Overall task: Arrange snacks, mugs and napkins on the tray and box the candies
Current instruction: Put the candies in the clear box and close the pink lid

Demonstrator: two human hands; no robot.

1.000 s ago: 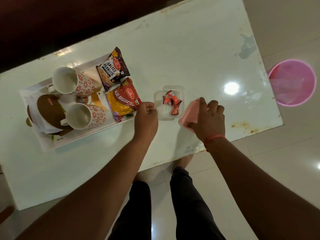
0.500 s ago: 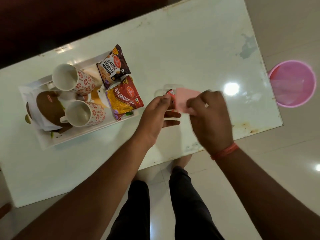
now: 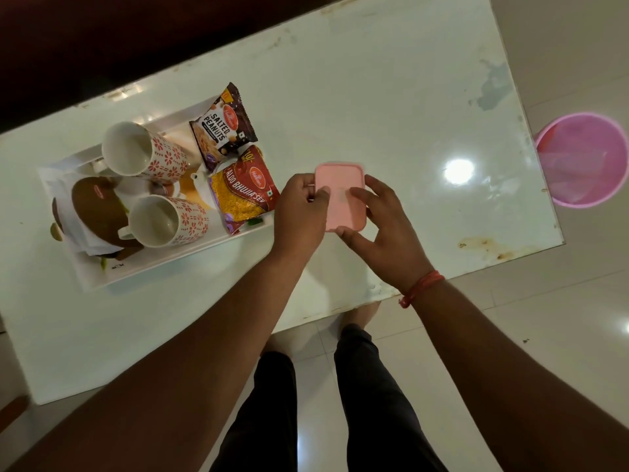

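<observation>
A pink lid (image 3: 341, 185) lies flat over the small candy box on the white table (image 3: 391, 107), hiding the box and the candies. My left hand (image 3: 297, 212) grips the lid's left edge; my right hand (image 3: 381, 226) presses on its right side and lower corner. To the left a white tray (image 3: 112, 277) carries two floral mugs (image 3: 143, 155) (image 3: 166, 221), a salted peanuts packet (image 3: 223, 126), an aloo bhujia sev packet (image 3: 243, 189), and a brown round thing on white napkins (image 3: 97, 212).
A pink bin (image 3: 583, 160) stands on the tiled floor past the table's right end. The table's near edge runs just below my wrists, with my legs and feet under it. A dark wall lies behind the table at the upper left.
My right hand lifted the pink lid from the table beside the box and laid it over the open box. My left hand moved from the tray's edge to the lid. The candies are now covered.
</observation>
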